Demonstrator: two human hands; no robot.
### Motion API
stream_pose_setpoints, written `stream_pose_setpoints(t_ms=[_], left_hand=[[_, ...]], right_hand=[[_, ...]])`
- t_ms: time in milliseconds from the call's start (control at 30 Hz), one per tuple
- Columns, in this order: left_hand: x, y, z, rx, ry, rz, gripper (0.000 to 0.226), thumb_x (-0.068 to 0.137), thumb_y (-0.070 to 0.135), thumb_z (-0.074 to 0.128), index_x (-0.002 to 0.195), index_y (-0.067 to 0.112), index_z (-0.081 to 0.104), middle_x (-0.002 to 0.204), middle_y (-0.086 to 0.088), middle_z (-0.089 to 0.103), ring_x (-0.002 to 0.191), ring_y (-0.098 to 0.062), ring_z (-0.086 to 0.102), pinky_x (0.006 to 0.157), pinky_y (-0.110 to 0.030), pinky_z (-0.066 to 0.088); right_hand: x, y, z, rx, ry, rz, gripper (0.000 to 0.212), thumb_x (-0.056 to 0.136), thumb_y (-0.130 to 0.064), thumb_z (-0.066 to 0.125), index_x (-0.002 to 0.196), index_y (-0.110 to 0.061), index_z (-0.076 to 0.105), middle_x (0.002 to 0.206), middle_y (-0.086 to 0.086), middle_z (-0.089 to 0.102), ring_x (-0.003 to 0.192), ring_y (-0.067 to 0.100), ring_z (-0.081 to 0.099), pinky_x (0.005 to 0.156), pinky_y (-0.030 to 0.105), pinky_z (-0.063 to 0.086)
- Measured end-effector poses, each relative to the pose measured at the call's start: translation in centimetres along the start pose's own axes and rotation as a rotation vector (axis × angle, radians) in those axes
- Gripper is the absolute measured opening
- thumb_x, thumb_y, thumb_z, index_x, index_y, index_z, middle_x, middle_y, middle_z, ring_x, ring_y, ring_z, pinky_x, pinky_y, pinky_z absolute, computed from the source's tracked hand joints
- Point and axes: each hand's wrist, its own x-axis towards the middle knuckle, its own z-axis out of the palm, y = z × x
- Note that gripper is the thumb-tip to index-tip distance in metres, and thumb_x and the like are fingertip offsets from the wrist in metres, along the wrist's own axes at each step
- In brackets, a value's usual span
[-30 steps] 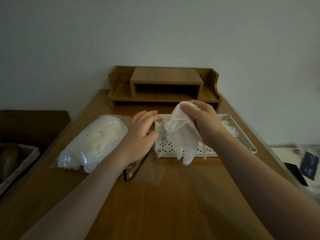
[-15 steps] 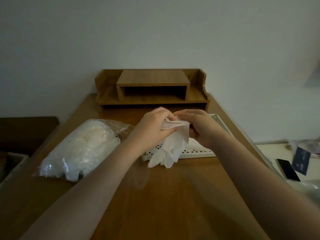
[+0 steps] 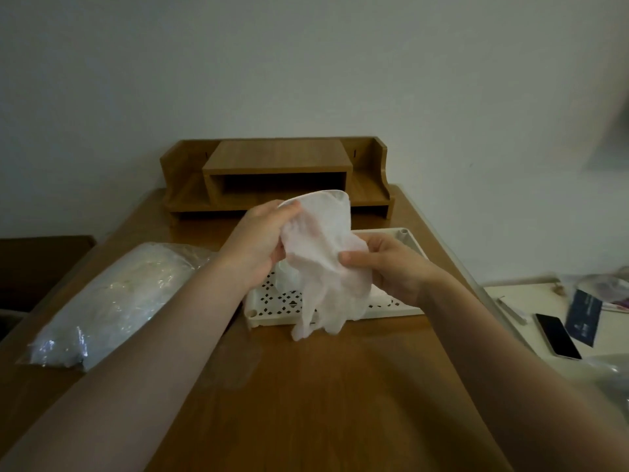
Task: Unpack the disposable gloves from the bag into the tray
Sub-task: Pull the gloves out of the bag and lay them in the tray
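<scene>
A translucent white disposable glove (image 3: 323, 264) hangs in the air above the near edge of the white perforated tray (image 3: 272, 318). My left hand (image 3: 262, 243) grips the glove's cuff at the top. My right hand (image 3: 384, 264) pinches the glove's right side, thumb on top. The glove's fingers dangle down past the tray's front rim. The clear plastic bag (image 3: 112, 301) of gloves lies on the wooden desk to the left of the tray, behind my left forearm. Most of the tray's inside is hidden by the glove and my hands.
A wooden desk organiser (image 3: 277, 175) stands at the back against the wall. A lower white surface at the right holds a phone (image 3: 556, 335), a dark card (image 3: 582, 316) and crumpled plastic (image 3: 609, 284). A dark piece of furniture (image 3: 41, 264) sits to the left.
Both hands have spread the glove open and raised it. The left hand lifted the cuff upward while the right shifted down its side. The view also moved closer.
</scene>
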Motion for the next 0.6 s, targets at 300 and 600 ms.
stream_pose_setpoints(t_ms=[300,600], left_hand=[[2.2,-0.5,-0.6,0.061,-0.331,-0.262,0.036,0.082,0.034,0.063,0.112,0.014,0.062,0.106,-0.005,0.067,0.095,-0.021,0.065,0.083,-0.037,0.052],[5.5,-3.7,1.3,0.649,0.008,-0.040,0.020,0.097,0.024,0.047,0.115,0.027,0.055,0.116,0.003,0.053,0.101,-0.017,0.054,0.075,-0.028,0.048]], right_hand=[[0.7,-1.1,-3.0,-0.264,-0.010,0.044,0.018,0.090,-0.019,0.059,0.099,-0.007,0.068,0.085,0.006,0.067,0.074,0.020,0.065,0.067,0.030,0.054],[2.6,0.2,-7.8,-0.701,0.177,0.333,0.025,0.088,-0.044,0.061,0.087,-0.022,0.072,0.090,0.003,0.072,0.085,0.020,0.069,0.086,0.035,0.055]])
